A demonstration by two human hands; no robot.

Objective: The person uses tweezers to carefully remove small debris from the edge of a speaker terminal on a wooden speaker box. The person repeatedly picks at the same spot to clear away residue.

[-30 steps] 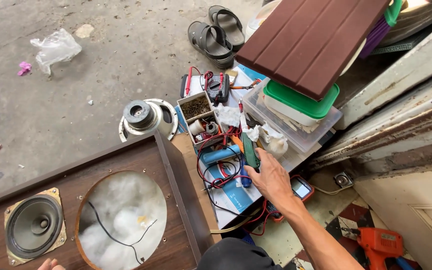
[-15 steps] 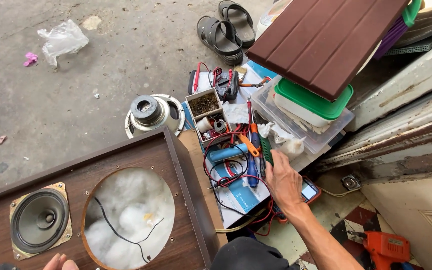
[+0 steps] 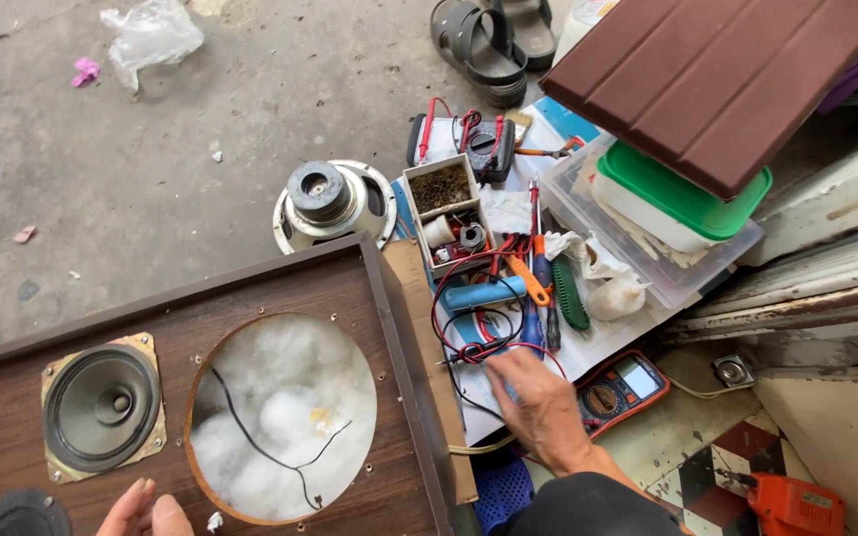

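Observation:
My right hand (image 3: 540, 399) lies palm down on a tangle of red and black wires (image 3: 469, 333) spread over white paper, fingers apart, nothing seen gripped. Just beyond its fingertips lie a blue-handled screwdriver (image 3: 531, 328), a green-handled tool (image 3: 570, 293) and an orange-handled tool (image 3: 528, 281). An orange multimeter (image 3: 620, 389) sits right beside the wrist. Only the fingertips of my left hand (image 3: 141, 511) show at the bottom edge, resting on the brown wooden speaker cabinet (image 3: 389, 397). The cabinet's big round hole (image 3: 285, 397) shows white stuffing and a black wire.
A small speaker (image 3: 101, 407) sits in the cabinet's left. A loose woofer (image 3: 333, 199) lies on the concrete behind it. A parts box (image 3: 449, 213), a black meter (image 3: 484, 149), a clear bin (image 3: 667, 278) and a brown board (image 3: 717, 69) crowd the right. Sandals (image 3: 494, 35) lie beyond; an orange drill (image 3: 796, 504) lies at the bottom right.
My right hand has drawn back from the green-handled tool towards me and now rests on the wires. The green-handled tool stays lying among the tools. The view has shifted slightly.

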